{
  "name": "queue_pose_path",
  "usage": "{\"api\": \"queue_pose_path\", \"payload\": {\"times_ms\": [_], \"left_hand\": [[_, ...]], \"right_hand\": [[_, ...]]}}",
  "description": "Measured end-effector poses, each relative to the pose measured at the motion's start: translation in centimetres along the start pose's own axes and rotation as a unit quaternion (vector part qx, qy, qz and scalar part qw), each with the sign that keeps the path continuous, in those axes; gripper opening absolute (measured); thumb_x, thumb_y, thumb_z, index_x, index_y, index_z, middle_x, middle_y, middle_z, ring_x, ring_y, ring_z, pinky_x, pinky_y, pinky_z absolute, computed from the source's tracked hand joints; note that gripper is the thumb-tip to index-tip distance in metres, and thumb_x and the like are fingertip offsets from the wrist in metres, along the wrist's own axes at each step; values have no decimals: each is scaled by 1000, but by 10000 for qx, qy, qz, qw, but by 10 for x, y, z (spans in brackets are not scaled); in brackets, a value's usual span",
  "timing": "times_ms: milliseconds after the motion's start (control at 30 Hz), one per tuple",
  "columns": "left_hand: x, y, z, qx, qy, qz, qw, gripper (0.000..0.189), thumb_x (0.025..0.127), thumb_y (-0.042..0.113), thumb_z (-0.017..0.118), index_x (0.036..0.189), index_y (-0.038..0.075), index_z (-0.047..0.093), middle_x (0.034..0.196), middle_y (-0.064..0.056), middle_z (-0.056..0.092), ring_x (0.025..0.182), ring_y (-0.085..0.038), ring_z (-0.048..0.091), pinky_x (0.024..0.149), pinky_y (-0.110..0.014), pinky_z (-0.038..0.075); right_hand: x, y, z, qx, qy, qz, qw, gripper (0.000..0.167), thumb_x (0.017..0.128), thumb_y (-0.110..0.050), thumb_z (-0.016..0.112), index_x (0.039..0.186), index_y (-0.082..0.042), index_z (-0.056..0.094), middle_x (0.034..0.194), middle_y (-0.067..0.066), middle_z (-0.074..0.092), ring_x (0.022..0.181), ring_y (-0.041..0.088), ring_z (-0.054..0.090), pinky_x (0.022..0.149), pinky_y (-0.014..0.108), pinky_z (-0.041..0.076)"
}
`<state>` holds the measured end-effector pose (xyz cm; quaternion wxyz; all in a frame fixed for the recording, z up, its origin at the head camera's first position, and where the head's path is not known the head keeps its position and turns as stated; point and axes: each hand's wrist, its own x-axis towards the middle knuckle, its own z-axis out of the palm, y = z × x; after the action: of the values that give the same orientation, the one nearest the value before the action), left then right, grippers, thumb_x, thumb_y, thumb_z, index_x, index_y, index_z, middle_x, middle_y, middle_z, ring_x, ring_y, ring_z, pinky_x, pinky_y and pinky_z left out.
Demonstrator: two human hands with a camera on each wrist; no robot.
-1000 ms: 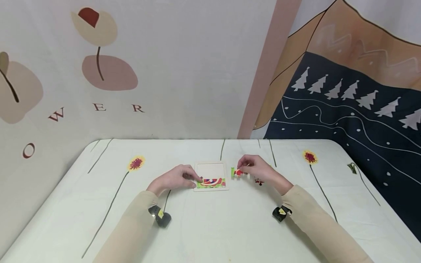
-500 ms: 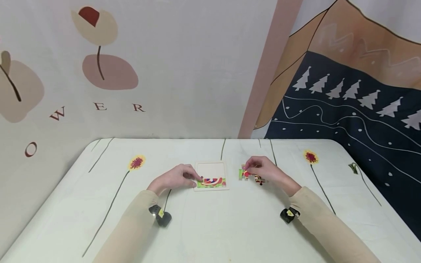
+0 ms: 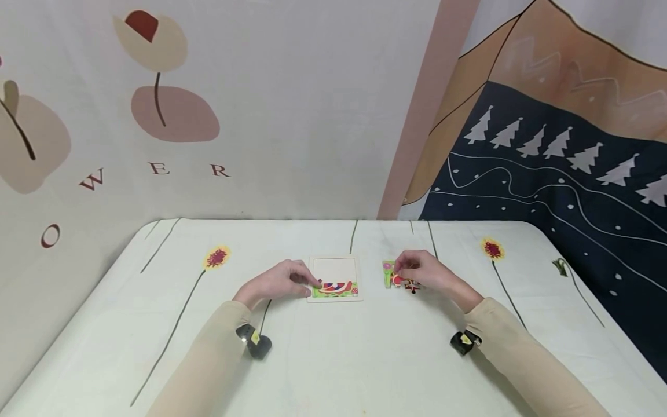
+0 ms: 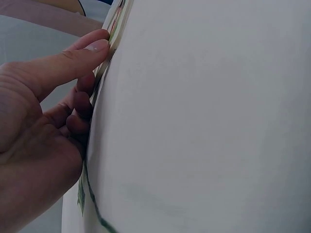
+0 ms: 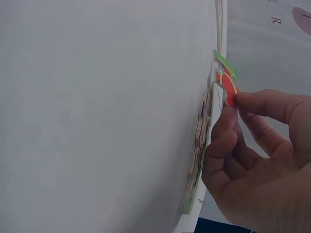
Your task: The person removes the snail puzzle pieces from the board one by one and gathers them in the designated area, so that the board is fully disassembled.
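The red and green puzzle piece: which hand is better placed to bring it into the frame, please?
Probably the right hand: it pinches the puzzle piece, to the right of the frame. The left hand holds the frame's left edge and could steady it.

Head view. Bench [image 3: 365,353] at 6 o'clock, white cover, rounded far corners; printed red-and-yellow flowers [image 3: 216,258] at 8 and between 3 and 4. Pale grey wall [image 3: 292,116] at 12; blush flower print [image 3: 174,114] at 10, letters "OWER" [image 3: 158,168] at 9–10. Pink band [image 3: 417,104] at 1; brown mountain print [image 3: 578,75] at 2; navy panel [image 3: 568,179], white trees [image 3: 556,142], at 3. Light diffuse.
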<state>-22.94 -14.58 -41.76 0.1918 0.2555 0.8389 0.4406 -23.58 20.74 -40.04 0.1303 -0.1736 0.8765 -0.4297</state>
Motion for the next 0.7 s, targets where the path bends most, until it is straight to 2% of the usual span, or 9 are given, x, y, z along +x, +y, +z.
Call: {"api": "queue_pose_path", "payload": {"times_ms": [333,467,700], "left_hand": [[-1,-2,-1,-3,-29,-3,10000,18,84,6,72,102,7,75,103,-2,61,100,-20,53,91,-38,41],[0,-1,0,-5,-40,-20,10000,19,84,5,72,102,9,75,103,0,62,100,-19,53,91,-38,41],[1,-1,1,-12,-38,-30,10000,19,83,4,72,101,10,75,103,1,62,99,-19,53,91,-38,42]], "right_hand": [[0,0,0,-65,-68,14,10000,4,88,-1,62,92,-1,65,82,3,59,76,19,49,65,31,40],[1,0,1,-133,-44,-51,9999,5,87,0,63,91,-1,65,83,4,60,76,19,50,67,32,40],[2,1,2,-365,-37,69,9993,4,87,-2,64,91,-1,65,83,3,60,77,18,51,69,32,41]]}}
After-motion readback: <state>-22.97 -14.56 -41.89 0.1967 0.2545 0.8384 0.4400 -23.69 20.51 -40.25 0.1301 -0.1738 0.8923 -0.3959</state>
